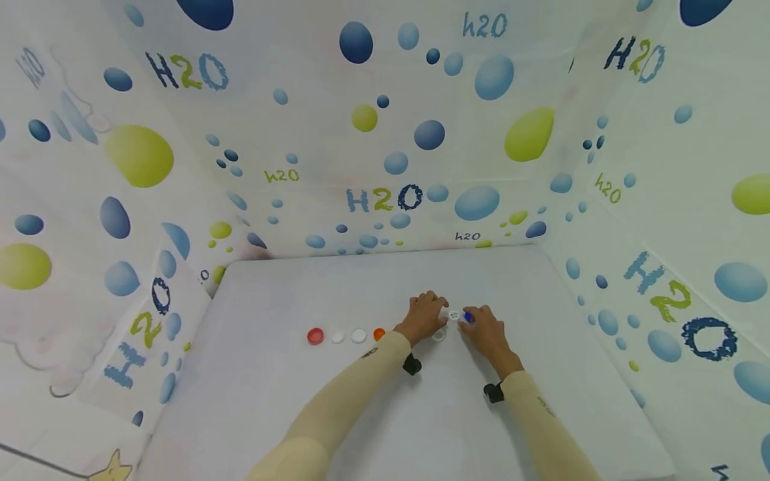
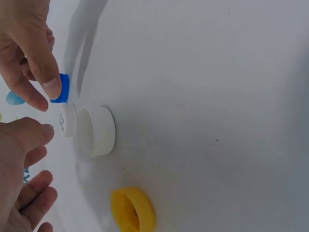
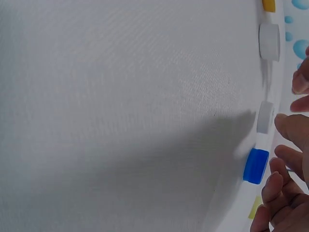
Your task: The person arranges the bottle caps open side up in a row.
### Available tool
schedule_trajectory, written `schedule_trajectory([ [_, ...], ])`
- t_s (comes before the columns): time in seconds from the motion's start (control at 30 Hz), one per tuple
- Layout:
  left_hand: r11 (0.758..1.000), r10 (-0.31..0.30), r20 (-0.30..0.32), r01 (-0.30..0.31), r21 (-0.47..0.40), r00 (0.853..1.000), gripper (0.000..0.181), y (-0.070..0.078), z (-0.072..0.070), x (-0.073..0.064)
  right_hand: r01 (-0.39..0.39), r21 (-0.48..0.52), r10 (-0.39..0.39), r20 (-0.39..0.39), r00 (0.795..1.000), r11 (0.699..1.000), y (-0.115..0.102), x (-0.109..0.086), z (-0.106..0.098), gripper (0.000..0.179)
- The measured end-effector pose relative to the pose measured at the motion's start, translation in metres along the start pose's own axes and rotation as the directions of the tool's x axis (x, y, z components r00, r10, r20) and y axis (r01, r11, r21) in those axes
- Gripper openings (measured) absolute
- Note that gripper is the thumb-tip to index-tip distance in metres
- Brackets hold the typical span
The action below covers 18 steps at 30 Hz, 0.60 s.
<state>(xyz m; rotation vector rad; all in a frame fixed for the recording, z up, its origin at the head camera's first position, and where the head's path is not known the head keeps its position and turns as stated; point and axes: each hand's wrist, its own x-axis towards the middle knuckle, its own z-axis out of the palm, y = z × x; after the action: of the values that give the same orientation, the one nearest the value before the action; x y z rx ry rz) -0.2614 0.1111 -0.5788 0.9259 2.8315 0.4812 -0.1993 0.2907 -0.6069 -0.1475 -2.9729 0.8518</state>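
Note:
In the head view, my left hand (image 1: 424,317) is left of a small white cap with dark markings (image 1: 454,314). From the left wrist, the left hand's fingers are loosely bent, a tip near that cap with a slight gap. My right hand (image 1: 486,334) is on the other side, beside a blue cap (image 1: 468,317). In the right wrist view the blue cap (image 3: 256,166) stands just clear of the loosely spread fingers; the thumb is near the small white cap (image 3: 265,117). A larger white cap (image 2: 103,131) lies close by, touched by neither hand.
A row of caps extends leftward on the white table (image 1: 265,401): an orange cap (image 1: 379,334), two white caps, one of them the larger (image 1: 359,335), and a red cap (image 1: 315,336). Patterned sheets (image 1: 313,120) rise behind and at both sides of the table.

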Motion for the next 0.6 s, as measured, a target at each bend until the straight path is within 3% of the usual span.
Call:
schedule_trajectory([
  [0.33,0.996,-0.022,0.002,0.022,0.087,1.0,0.041,-0.001,0.013,0.014,0.033,-0.042,-0.034,-0.027,0.999,0.999,-0.004,0.003,0.003,0.048],
  [0.6,0.995,-0.021,0.001,0.02,0.101,1.0,0.039,0.004,0.015,0.017,0.027,-0.083,-0.029,-0.028,0.999,0.996,-0.006,0.006,0.007,0.048],
])
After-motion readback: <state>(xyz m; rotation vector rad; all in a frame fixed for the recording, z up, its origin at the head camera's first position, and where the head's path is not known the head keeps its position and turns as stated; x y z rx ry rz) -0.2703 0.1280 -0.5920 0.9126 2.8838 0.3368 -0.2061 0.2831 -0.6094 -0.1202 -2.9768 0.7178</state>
